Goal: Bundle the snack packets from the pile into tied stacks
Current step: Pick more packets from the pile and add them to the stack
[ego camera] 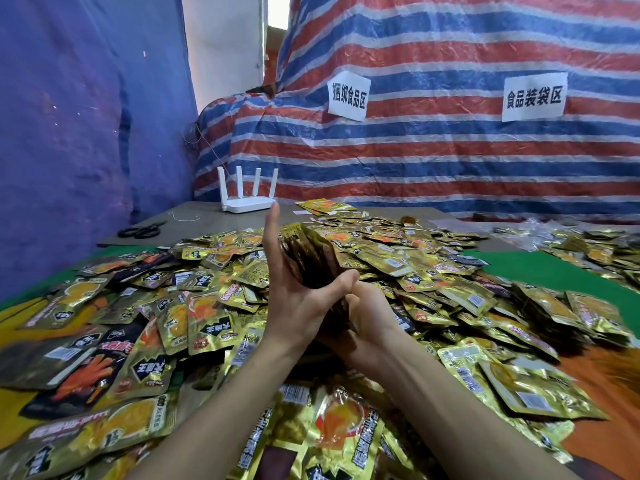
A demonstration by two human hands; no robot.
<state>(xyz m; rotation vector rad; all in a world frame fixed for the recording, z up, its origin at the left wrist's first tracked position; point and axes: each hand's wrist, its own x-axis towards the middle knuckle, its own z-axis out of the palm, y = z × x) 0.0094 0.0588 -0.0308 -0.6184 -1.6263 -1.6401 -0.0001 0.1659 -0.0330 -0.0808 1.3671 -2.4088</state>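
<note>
Gold foil snack packets (332, 427) lie heaped right under the camera and spread in a loose pile over most of the table, many printed with orange and black labels. On the far left hangs a dark blue tarpaulin (86, 133), and below it a pair of black-handled scissors (142, 231) rests on the bare grey board (194, 223), near a white four-antenna router (247, 204) that stands further back. At the centre the left hand (294, 299) is raised edge-on, its fingers straight and pointing up along one face of an upright stack of brownish-gold packets (311, 261), while its thumb hooks across the near edge, clamping the stack against the palm. Just to the right, the right hand (370, 323) is wrapped around the stack's lower end, touching the left thumb. Behind them a red, white and blue striped tarpaulin (450, 161) carries two white paper signs (347, 97) with black characters. Further right, a green table cover (554, 275) shows between the main pile and another scatter of packets, and an orange cloth (606, 393) lies at the near right edge.
</note>
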